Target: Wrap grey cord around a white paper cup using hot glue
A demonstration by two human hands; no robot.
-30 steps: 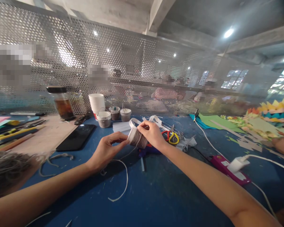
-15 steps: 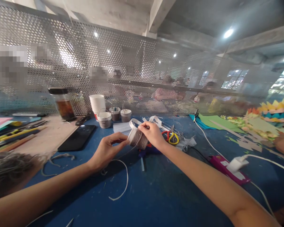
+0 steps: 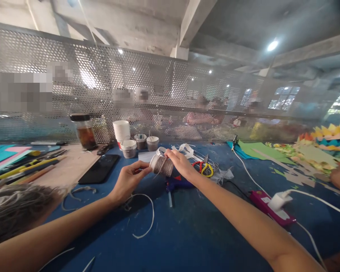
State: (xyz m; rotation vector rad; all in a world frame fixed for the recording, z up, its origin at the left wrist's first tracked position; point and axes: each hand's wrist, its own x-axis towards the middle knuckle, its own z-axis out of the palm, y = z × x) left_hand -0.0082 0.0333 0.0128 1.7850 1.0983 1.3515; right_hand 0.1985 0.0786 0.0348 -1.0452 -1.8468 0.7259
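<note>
Small white cup wrapped in grey-brown yarn (image 3: pixel 162 166), held tilted between two bare hands above the blue tabletop (image 3: pixel 187 230).

The left hand (image 3: pixel 129 178) pinches its white rim between thumb and fingers; the right hand (image 3: pixel 180 163) grips its other side, fingers closed. The dark blue glue gun (image 3: pixel 179 183) lies just beside it, near the red-and-yellow-handled scissors (image 3: pixel 206 169); three small yarn-wrapped cups (image 3: pixel 129 149) stand behind.
</note>
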